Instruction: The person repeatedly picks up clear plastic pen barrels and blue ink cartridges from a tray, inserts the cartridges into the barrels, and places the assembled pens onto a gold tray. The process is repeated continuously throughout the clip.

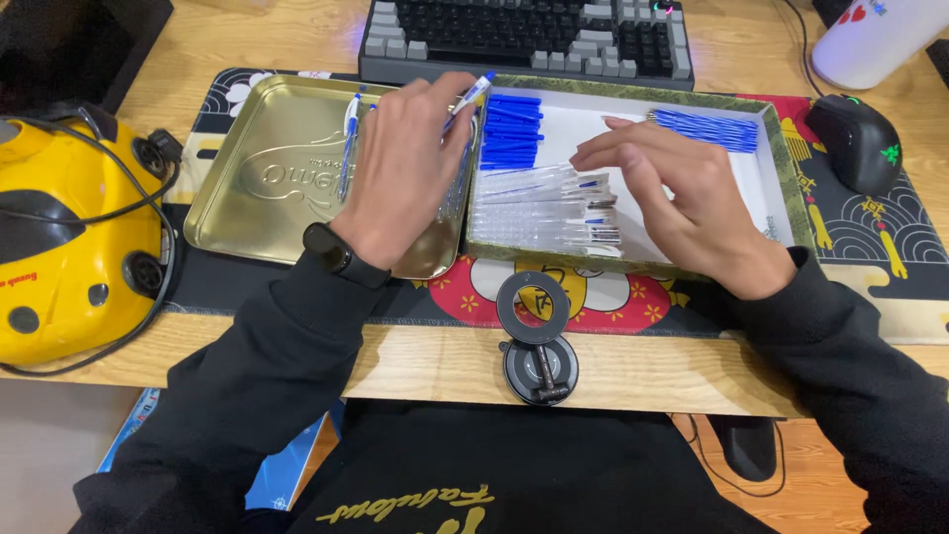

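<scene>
Two hands over the bench, and I'm watching both closely. My left hand (pixel 400 173) hovers above the right part of the gold metal tray (pixel 262 178), fingers pinched around a pen (pixel 473 96) with a clear barrel and blue cap, its tip pointing far and to the right, toward the box edge. One more finished pen (pixel 348 143) lies in the tray just left of that hand, lengthwise from near to far. My right hand (pixel 682 203) sits over the white-floored box (pixel 781 188), fingers spread and relaxed, gripping nothing that I can see, fingertips close to the row of clear pen barrels (pixel 539 213) stacked in the near left part of the box. Far of those barrels lies a pile of blue caps (pixel 512 133), and in the far right corner a bundle of blue refills (pixel 707 129). Left of the tray rests a yellow device (pixel 69 247) with black cables. Far side shows a grey keyboard (pixel 524 35), a black mouse (pixel 860 143) to the right. Near the bench edge sits a round black phone holder (pixel 536 341).
</scene>
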